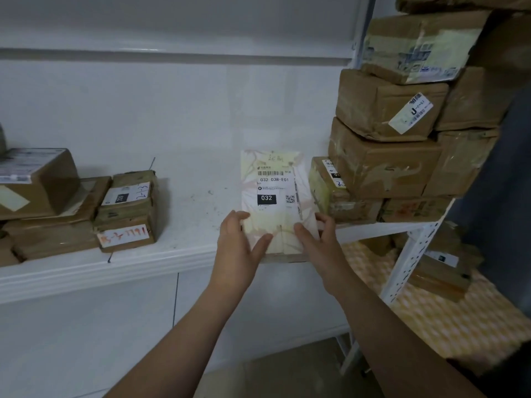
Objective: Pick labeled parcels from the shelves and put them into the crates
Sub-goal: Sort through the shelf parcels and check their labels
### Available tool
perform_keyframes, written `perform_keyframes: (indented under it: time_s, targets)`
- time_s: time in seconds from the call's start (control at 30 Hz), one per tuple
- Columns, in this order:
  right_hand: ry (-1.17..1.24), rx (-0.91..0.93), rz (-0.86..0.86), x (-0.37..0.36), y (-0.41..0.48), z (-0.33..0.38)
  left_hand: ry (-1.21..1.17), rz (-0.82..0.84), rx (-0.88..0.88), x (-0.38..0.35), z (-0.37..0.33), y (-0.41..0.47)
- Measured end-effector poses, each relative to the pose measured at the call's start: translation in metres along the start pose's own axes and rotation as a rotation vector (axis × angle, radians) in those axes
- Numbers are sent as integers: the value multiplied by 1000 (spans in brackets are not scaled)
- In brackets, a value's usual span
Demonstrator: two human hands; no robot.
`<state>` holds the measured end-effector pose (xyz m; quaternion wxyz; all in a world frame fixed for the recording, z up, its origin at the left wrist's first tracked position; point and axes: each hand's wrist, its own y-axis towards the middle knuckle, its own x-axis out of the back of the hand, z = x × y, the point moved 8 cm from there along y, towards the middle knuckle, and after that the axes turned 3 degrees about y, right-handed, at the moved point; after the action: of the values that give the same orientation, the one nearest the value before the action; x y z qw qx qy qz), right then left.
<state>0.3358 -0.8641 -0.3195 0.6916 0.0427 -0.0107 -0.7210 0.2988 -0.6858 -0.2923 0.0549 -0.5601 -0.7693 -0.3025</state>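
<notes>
Head view shows the left hand (238, 242) and right hand (319, 242) a little apart, each clamped on a near corner of one pale labeled parcel (275, 168), with a digit of each lying on its top face. The parcel lies on the white shelf (201, 202), its near end at the front lip, just beside a stack of brown boxes (382, 165) on the right. More taped boxes (126, 208) sit well apart to the left. No crate is in view, so this pick looks barely begun: lifting, carrying and dropping it in a crate remain, and many parcels wait.
</notes>
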Motion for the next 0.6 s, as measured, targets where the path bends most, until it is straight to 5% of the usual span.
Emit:
perform_keyframes:
  time_s: [0.27,0.6]
  targets:
    - [88,45,259,-11,-26,-29,-377,278,148,2,24,-27]
    - [77,82,343,-20,-40,-32,-403,110,202,28,29,-34]
